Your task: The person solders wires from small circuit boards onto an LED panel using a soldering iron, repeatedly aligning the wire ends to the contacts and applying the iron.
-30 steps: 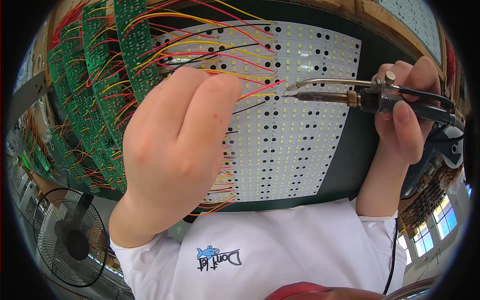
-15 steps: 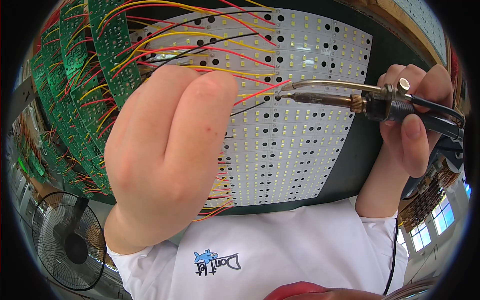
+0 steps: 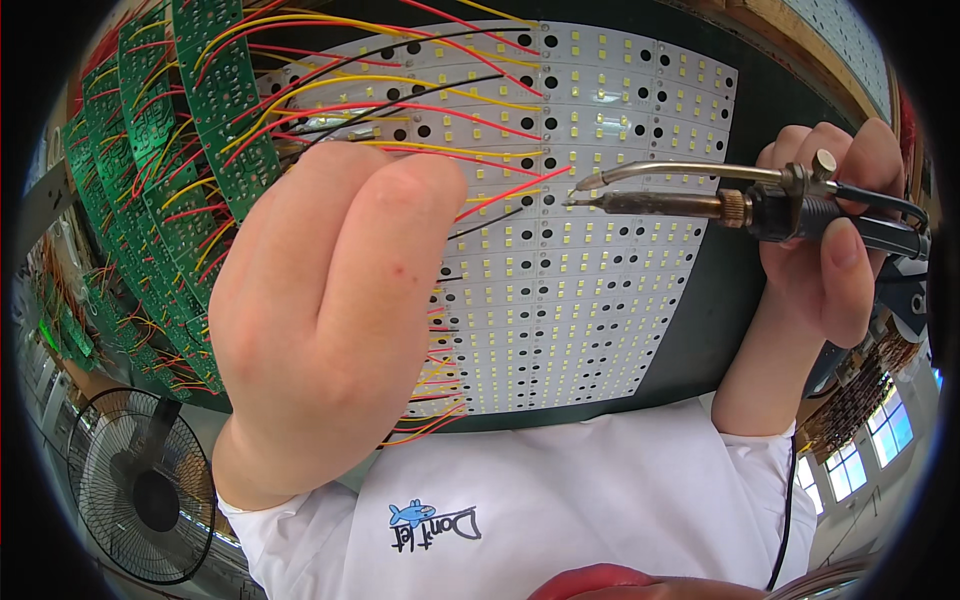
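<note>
A white LED panel (image 3: 590, 262), scored into strips with small yellow LEDs and black round spots, lies before me. My left hand (image 3: 335, 270) is closed over its left part, knuckles up. A red wire (image 3: 515, 194) and a black wire (image 3: 487, 222) stick out from its fingers toward the panel's middle seam; the fingertips are hidden. In my right hand (image 3: 835, 240) is a soldering iron (image 3: 670, 206) with a curved metal solder feed tube (image 3: 680, 170) clamped along it. The iron's tip points left, just right of the seam and of the red wire's end; whether it touches the panel I cannot tell.
Green circuit boards (image 3: 225, 105) with red, yellow and black wires overlap at the left, several wires reaching across the panel. The dark green work surface (image 3: 690, 335) shows around the panel. A black fan (image 3: 140, 485) stands lower left, a wooden-edged frame (image 3: 840, 50) upper right.
The soldering iron has drawn back slightly to the right, away from the seam. My left hand, the wires and the panel have shifted a little to the left in view.
</note>
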Demonstrator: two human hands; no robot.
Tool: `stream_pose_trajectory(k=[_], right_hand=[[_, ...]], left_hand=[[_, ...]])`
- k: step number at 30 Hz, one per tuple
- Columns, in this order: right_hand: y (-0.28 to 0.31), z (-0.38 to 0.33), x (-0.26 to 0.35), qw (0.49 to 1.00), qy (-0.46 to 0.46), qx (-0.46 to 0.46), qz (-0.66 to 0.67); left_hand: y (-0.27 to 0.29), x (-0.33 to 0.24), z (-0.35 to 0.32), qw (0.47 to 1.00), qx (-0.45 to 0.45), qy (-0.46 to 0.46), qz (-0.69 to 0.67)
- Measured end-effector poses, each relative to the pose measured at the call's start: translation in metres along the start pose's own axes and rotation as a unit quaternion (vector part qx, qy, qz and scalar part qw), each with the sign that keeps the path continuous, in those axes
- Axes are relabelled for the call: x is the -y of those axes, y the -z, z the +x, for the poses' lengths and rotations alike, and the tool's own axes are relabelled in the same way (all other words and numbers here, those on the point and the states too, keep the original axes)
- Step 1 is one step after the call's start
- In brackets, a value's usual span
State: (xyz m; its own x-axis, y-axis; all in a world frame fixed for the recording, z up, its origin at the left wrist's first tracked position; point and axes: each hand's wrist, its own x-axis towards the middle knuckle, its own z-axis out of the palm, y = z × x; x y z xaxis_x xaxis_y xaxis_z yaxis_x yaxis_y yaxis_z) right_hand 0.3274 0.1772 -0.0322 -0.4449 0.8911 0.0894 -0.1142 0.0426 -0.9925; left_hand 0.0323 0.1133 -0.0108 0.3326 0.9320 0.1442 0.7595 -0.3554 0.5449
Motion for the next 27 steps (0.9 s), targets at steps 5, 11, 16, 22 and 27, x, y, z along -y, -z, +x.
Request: stream_pose_trajectory(k=[5, 11, 16, 22, 27], right_hand=[[0.005, -0.003, -0.001, 1.000, -0.005, -0.003, 0.017], [0.006, -0.003, -0.002, 1.000, 0.001, 0.004, 0.013], [0.012, -0.004, -0.005, 0.999, -0.004, 0.017, 0.043], [0.016, -0.005, -0.006, 0.999, 0.004, 0.043, 0.019], [0.017, -0.006, -0.006, 0.998, 0.006, 0.056, -0.002]], left_hand=[[0.006, 0.002, 0.004, 0.998, 0.000, -0.047, -0.039], [0.026, -0.006, 0.003, 0.992, 0.074, -0.032, -0.101], [0.011, -0.002, 0.002, 0.980, 0.032, -0.031, -0.192], [0.010, -0.004, 0.001, 0.996, 0.023, 0.000, -0.091], [-0.006, 0.005, 0.003, 0.989, -0.047, -0.060, -0.124]])
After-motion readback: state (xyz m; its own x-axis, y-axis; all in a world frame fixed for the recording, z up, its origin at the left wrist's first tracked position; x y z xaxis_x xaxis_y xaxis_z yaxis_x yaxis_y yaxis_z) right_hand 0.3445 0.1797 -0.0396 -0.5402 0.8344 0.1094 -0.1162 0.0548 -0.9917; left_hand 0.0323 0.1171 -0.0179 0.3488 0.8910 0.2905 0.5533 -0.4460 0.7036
